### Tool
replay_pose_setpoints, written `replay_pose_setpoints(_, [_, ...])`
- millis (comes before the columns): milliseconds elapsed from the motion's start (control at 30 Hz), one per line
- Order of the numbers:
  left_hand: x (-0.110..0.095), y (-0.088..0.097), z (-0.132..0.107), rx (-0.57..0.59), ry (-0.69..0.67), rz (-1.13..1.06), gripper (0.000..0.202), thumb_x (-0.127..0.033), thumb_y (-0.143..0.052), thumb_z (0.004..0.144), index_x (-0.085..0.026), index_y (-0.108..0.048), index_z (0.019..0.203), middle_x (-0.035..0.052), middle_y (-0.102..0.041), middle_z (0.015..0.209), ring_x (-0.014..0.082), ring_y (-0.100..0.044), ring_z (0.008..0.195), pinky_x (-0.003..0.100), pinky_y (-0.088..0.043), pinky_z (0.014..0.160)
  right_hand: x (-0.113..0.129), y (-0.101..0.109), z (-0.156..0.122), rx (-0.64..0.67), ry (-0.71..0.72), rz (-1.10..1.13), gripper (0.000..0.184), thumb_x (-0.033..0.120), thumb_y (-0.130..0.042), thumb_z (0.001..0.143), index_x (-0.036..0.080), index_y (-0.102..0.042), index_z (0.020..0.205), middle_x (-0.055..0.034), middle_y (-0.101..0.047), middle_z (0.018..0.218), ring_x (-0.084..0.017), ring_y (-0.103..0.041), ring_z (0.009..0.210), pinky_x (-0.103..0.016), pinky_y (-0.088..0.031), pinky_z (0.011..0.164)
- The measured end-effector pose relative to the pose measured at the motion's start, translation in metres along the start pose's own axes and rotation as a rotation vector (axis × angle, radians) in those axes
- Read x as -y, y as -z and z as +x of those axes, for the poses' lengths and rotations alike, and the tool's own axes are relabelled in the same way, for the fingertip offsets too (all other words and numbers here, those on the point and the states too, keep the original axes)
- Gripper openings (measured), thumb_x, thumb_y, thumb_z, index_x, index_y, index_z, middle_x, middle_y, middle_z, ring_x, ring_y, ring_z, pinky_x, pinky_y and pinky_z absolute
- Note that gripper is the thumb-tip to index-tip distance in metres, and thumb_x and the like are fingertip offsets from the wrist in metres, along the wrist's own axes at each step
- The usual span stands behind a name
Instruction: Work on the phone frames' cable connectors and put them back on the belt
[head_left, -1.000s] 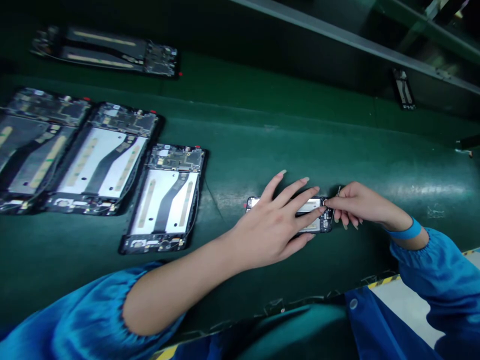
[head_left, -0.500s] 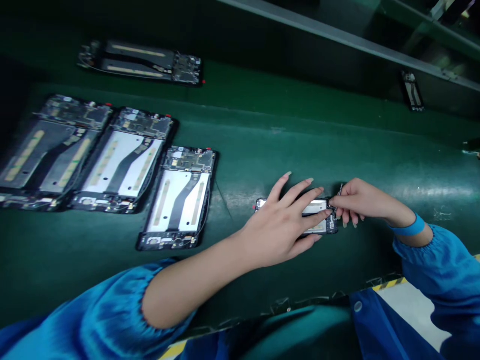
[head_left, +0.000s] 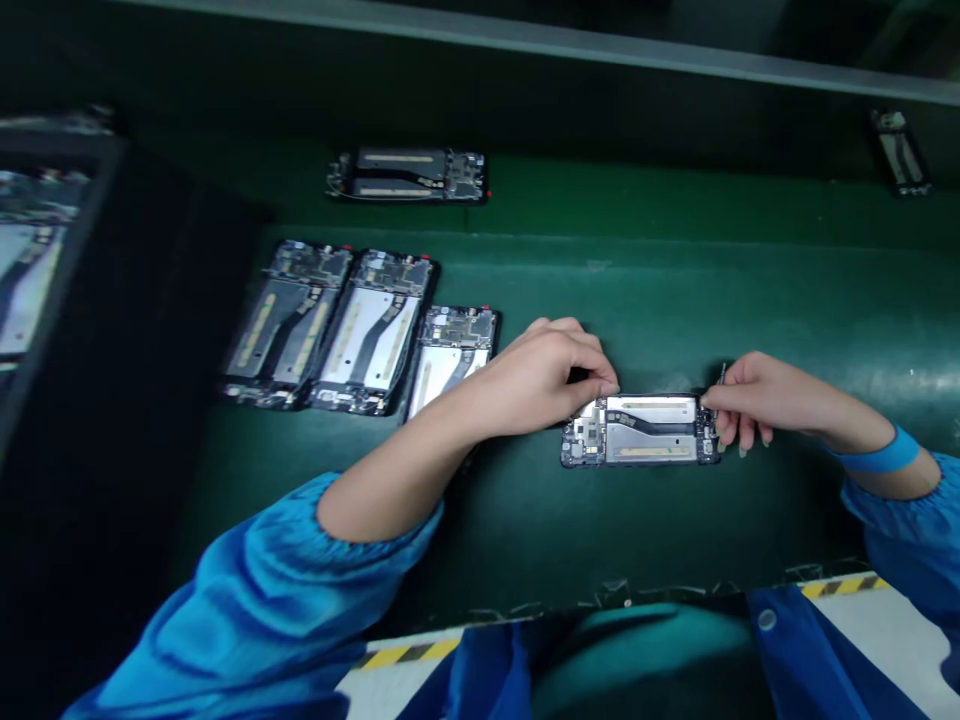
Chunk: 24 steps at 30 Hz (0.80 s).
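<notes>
An opened phone (head_left: pixel 652 440) lies lengthwise on the green mat, its circuit board at the left end and a dark ribbon cable across its silver middle. At its upper edge near the board, my left hand (head_left: pixel 551 370) has thumb and forefinger pressed together; what they grip, if anything, is hidden. My right hand (head_left: pixel 750 395) is closed at the phone's right end, thumb against the upper corner. A slim metal tool (head_left: pixel 722 374) sticks up from its fingers; its lower end is covered.
Left of my hands lie three more opened phones: one (head_left: pixel 279 330), a second (head_left: pixel 371 335), and a third (head_left: pixel 450 365) partly behind my forearm. Another phone (head_left: pixel 409 175) lies at the back, one (head_left: pixel 900 155) far right. A dark-framed rack (head_left: pixel 112 170) stands left.
My left hand has gone from lying spread over the phone to a pinch at its upper edge, uncovering the phone's middle. My right hand stays at the right end. The view has turned left.
</notes>
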<state>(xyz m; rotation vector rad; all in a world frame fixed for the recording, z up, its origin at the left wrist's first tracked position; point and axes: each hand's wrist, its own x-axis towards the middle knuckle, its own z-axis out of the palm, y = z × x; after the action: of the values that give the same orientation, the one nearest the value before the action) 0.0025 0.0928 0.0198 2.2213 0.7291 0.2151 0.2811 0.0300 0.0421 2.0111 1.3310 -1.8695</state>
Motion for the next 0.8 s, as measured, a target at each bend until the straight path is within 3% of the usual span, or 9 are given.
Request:
replay_pose_setpoints(400, [0.010,0.000,0.001,0.046,-0.017,-0.126,0.012,-0.028,-0.069,0.092,-0.024,-0.080,0.090,0.0020,-0.078,0.094,0.0203,-0.060,0.094,0.039,-0.039,0.101,-0.007,0.001,0.003,0.014,0.013,0.019,0.032,0.028,-0.064,0.087,0.014,-0.071,0.058,-0.0108,-0.075,0.062,-0.015,-0.070,0.050,-0.016,-0.047,0.035])
replay_pose_setpoints(800, [0.012,-0.002,0.000,0.024,-0.028,-0.123,0.009,-0.026,-0.072,0.090,-0.025,-0.081,0.089,0.0008,-0.078,0.092,0.0196,-0.060,0.092,0.039,-0.037,0.098,-0.002,-0.003,0.001,-0.014,-0.011,0.028,0.032,0.022,-0.063,0.086,0.014,-0.070,0.055,-0.0117,-0.074,0.061,-0.016,-0.071,0.051,-0.016,-0.046,0.034])
